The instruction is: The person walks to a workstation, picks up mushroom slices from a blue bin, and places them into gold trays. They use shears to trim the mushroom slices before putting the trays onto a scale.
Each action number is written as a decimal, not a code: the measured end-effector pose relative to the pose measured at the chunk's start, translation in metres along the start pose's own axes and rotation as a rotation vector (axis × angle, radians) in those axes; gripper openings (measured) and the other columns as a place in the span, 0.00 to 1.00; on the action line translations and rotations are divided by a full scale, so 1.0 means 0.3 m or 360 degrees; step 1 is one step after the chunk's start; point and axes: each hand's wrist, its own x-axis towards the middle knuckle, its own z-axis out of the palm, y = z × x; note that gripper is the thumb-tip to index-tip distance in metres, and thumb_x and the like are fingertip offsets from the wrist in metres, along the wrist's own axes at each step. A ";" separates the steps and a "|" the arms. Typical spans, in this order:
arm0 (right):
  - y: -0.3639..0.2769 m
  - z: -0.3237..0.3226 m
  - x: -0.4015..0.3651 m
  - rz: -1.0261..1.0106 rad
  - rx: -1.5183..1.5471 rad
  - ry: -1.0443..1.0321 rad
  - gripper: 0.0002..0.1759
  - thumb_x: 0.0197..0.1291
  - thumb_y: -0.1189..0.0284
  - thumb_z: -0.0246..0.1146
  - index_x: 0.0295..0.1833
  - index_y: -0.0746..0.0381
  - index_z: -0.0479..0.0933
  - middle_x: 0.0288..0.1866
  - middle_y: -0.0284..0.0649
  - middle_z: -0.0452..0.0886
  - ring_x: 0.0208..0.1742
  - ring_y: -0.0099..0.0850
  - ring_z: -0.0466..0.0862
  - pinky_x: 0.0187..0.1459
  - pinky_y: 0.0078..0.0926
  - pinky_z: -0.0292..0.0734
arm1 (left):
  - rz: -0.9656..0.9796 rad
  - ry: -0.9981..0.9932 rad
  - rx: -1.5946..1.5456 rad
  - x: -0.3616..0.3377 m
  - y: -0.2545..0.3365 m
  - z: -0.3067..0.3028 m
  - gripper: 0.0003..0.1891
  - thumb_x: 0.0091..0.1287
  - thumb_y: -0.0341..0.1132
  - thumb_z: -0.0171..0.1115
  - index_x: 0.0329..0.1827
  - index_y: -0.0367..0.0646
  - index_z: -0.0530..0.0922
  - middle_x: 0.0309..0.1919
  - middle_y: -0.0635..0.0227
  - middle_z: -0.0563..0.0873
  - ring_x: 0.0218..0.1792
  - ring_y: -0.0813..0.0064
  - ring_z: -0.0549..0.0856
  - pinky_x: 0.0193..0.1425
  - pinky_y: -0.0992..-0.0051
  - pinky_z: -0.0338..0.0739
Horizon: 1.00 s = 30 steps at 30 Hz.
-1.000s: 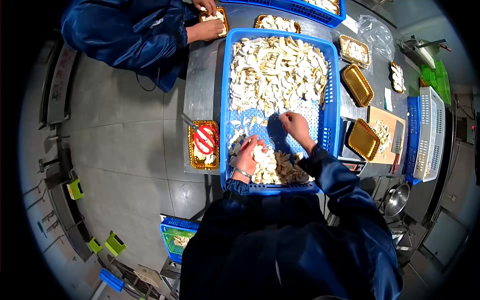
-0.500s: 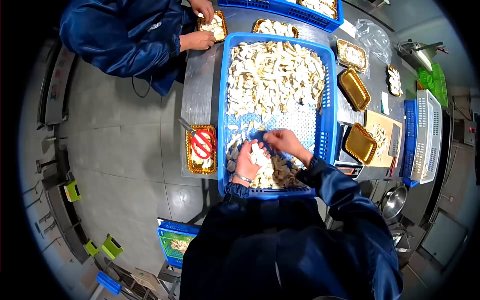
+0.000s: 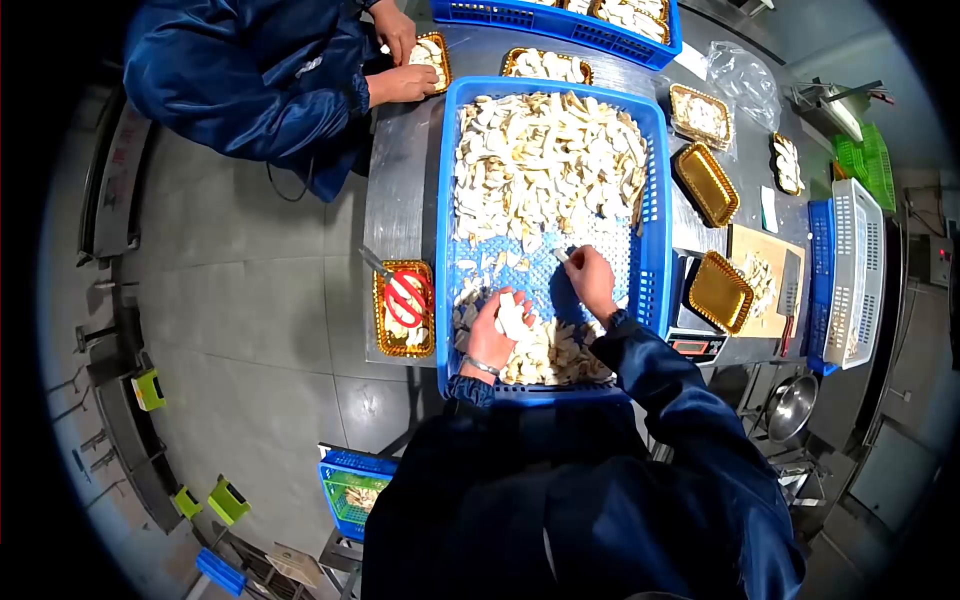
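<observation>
A blue perforated crate (image 3: 655,255) holds a large heap of pale sliced pieces (image 3: 545,155) at its far side and a smaller pile (image 3: 550,355) near me. Palm up over the near left part, my left hand (image 3: 492,335) has its fingers curled round several white slices (image 3: 512,316). My right hand (image 3: 592,280) pinches one small pale slice (image 3: 561,256) above the crate's blue bottom, right of my left hand. Left of the crate, red-handled scissors (image 3: 405,298) lie on a gold tray (image 3: 404,347) with slices in it.
At the upper left a co-worker's hands (image 3: 402,82) touch a filled gold tray (image 3: 443,62). Right of the crate are gold trays (image 3: 707,185), a scale (image 3: 697,346), and a cutting board (image 3: 765,240) with a knife (image 3: 789,300). Another blue crate (image 3: 560,22) stands at the back.
My right hand has moved right and slightly away from my left hand, with a slice now visible in its fingertips. The co-worker's hands have shifted slightly at their tray.
</observation>
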 end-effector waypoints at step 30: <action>-0.004 -0.146 0.114 0.0033 -0.0057 -0.0188 0.12 0.51 0.74 0.53 0.36 0.51 0.82 0.30 0.40 0.82 0.36 0.40 0.82 0.36 0.34 0.75 | -0.0014 0.0270 -0.0327 0.002 0.020 -0.051 0.09 0.67 0.38 0.55 0.47 0.47 0.74 0.40 0.64 0.81 0.42 0.64 0.80 0.45 0.69 0.78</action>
